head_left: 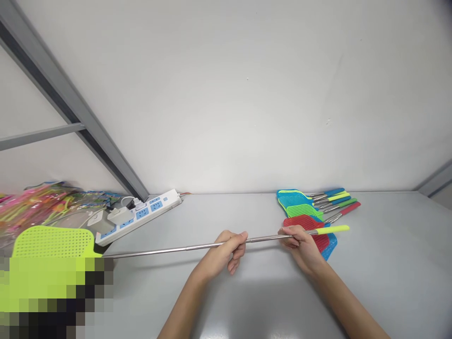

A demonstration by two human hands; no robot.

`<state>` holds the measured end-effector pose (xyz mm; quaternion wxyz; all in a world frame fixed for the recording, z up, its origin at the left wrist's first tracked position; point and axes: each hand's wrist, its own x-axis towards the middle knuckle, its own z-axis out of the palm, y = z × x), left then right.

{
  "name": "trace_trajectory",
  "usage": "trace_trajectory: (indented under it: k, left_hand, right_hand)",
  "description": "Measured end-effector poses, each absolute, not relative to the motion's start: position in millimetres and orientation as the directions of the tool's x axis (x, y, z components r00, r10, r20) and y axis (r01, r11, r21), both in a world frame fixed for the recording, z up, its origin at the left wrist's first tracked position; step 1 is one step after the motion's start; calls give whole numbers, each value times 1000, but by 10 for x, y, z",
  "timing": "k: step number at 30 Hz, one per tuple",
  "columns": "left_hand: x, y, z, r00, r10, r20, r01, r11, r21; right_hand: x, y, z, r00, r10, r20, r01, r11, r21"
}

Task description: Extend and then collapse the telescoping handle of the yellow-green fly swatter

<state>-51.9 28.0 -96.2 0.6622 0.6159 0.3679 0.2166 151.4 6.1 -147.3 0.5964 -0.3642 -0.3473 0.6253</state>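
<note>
A yellow-green fly swatter [52,242] with a long, extended telescopic metal rod stretches across the view. Its perforated head is at the far left, partly covered by a pixelated patch; its yellow grip points right. My left hand [226,254] is closed around the rod near its middle, thumb along the top. Farther right, my right hand [300,245] pinches the rod just left of the grip. Behind and partly under my right hand lies a pile of fly swatters with shortened handles: a red swatter [303,221], a green swatter [300,212] and several blue ones.
A white power strip [162,202] with plugged-in chargers [120,215] lies at the left against a grey metal frame [84,117]. Beyond it are colourful plastic-wrapped items [38,202]. A pale wall [240,117] borders the back of the grey table [247,301].
</note>
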Motion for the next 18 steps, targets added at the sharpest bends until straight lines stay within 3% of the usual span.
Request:
trace_trajectory:
  k: [5,12,18]
  left_hand:
    - [-487,244,-969,597,781,-183,169,101,980]
    - [-415,214,-1017,431,898,-91,276,-35,960]
    - [-264,169,-1139,373,923,-97,306,-24,952]
  right_hand:
    - [1476,56,-1459,-5,999,-38,-521,-35,-853]
    - [1249,-4,-1527,-32,994,-107,-693,-99,-714]
    - [1167,-41,-1574,-70,996,-63,-724,-94,-683]
